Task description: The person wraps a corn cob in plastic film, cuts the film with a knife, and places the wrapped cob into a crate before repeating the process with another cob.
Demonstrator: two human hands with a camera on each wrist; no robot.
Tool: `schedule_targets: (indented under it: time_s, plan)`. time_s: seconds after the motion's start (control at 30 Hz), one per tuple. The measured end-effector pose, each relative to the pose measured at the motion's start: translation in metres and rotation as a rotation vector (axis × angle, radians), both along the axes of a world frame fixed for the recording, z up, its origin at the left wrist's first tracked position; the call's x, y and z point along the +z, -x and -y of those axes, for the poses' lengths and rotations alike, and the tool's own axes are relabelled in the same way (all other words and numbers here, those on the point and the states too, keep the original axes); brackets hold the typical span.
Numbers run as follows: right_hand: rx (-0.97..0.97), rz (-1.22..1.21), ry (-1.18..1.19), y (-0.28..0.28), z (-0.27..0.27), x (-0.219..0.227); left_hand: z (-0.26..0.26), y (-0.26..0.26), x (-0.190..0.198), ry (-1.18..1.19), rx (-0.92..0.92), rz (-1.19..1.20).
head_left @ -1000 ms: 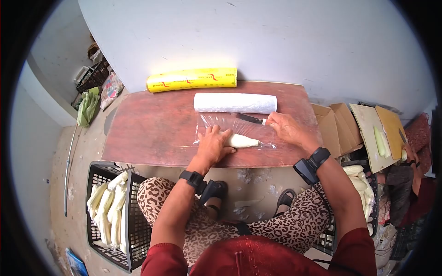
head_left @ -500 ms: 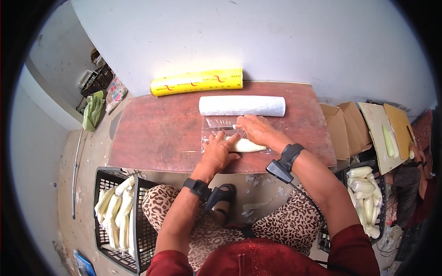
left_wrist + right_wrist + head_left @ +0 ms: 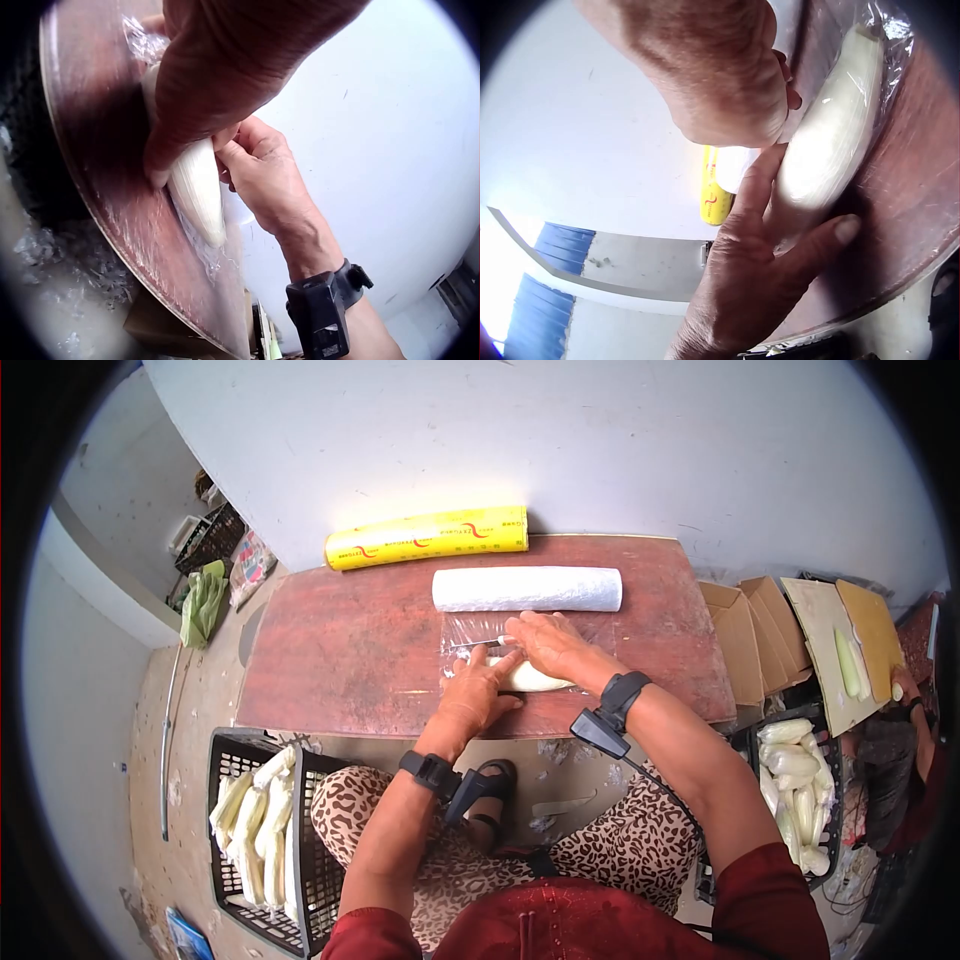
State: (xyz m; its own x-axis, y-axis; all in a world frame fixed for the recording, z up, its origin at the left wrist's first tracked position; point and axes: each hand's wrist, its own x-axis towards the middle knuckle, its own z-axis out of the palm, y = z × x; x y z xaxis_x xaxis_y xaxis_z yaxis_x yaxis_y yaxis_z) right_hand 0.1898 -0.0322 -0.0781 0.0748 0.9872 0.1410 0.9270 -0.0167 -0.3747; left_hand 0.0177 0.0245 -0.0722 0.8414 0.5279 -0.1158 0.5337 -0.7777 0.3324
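Red writing on the yellow roll [image 3: 427,537] is too small to read, while on the reddish surface [image 3: 330,650] a pale, tapered white vegetable [image 3: 535,678] lies on clear film [image 3: 470,628], gripped by the left hand [image 3: 478,690] and half hidden under the right hand [image 3: 550,645], whose fingers curl onto it.

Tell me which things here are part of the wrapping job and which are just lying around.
In use:
- white vegetable, held by left hand and right hand
- cling film sheet
- white film roll
- knife

Lying about:
- yellow roll box
- left crate
- cardboard boxes
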Motion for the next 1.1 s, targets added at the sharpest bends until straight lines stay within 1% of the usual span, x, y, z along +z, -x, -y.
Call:
schedule_targets:
  time_s: [0.27, 0.4, 0.5, 0.63, 0.73, 0.83, 0.97, 1.0, 1.1]
  plan:
    - [0.057, 0.043, -0.065, 0.0, 0.001, -0.005, -0.003, -0.002, -0.001, 0.039, 0.016, -0.036]
    - [0.042, 0.1, -0.043, 0.004, 0.002, 0.004, -0.003, -0.003, -0.003, 0.028, 0.011, -0.006]
    - [0.067, 0.141, -0.059, 0.004, 0.003, 0.011, -0.003, -0.003, -0.004, 0.013, 0.008, 0.017]
    - [0.073, 0.275, -0.137, 0.009, 0.002, 0.018, -0.004, -0.005, -0.003, 0.061, 0.016, -0.007]
    - [0.053, 0.372, -0.169, 0.019, -0.001, 0.025, -0.004, -0.006, -0.004, 0.047, 0.032, -0.043]
    - [0.036, 0.364, -0.116, 0.027, -0.003, 0.033, -0.011, -0.004, -0.018, 0.025, -0.008, 0.049]
    - [0.009, 0.414, 0.006, 0.037, -0.014, 0.047, -0.031, -0.002, -0.042, 0.022, -0.116, 0.123]
    - [0.0, 0.419, 0.068, 0.041, -0.02, 0.051, -0.036, -0.002, -0.05, 0.017, -0.146, 0.153]
    - [0.005, 0.539, 0.147, 0.048, -0.024, 0.056, -0.041, -0.002, -0.054, 0.029, -0.196, 0.187]
